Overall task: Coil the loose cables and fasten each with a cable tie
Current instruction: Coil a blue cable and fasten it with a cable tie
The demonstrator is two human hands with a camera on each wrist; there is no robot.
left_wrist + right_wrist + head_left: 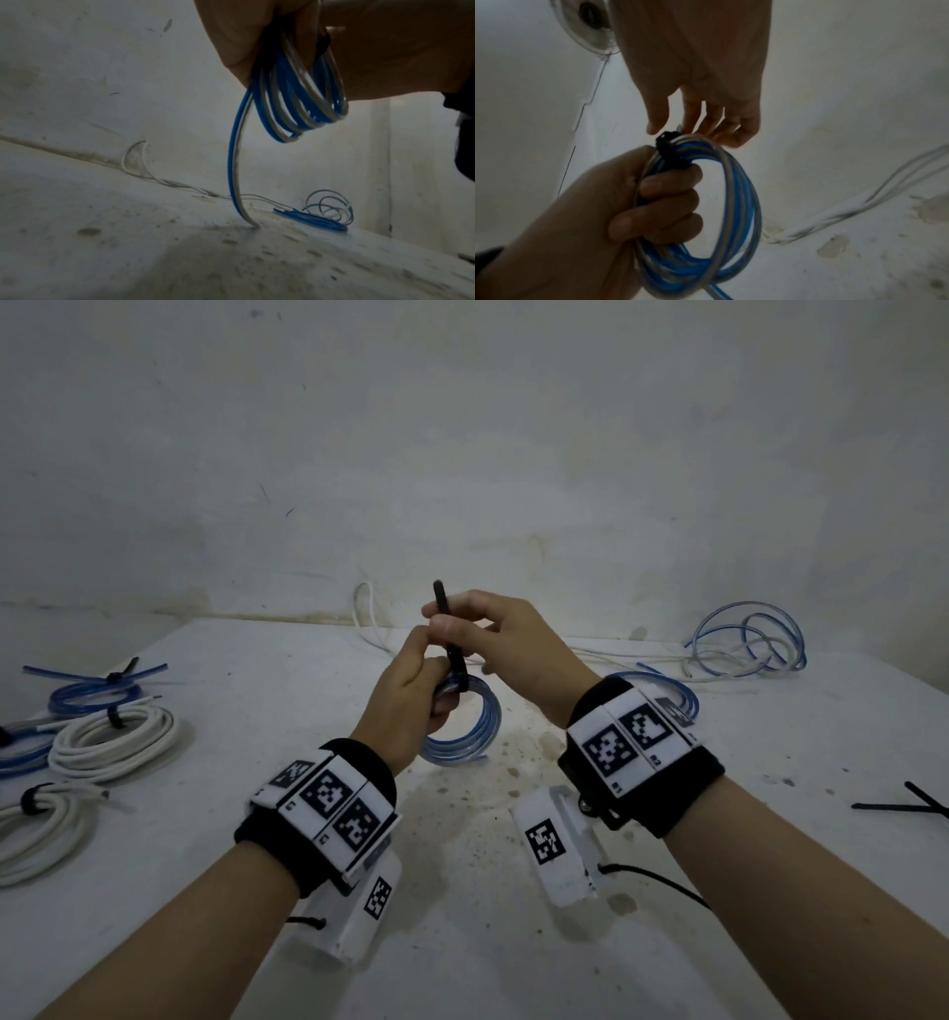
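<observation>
Curling tightly, the left hand (618, 205) fingers (670, 200) grip a round coil (734, 203) of glossy blue-and-clear cable above the table (667, 891). The right hand (508, 639) pinches the stiff black cable tie (454, 644) between thumb and forefinger, its other fingers loosely spread. The tie loops round the coil just above the left fingers.

White, stained table (462, 942): tied white coils (110, 742) & tied blue coils (92, 695) at left, loose blue/white cables (750, 639) far right, spare black cable ties (919, 806) at right edge.
</observation>
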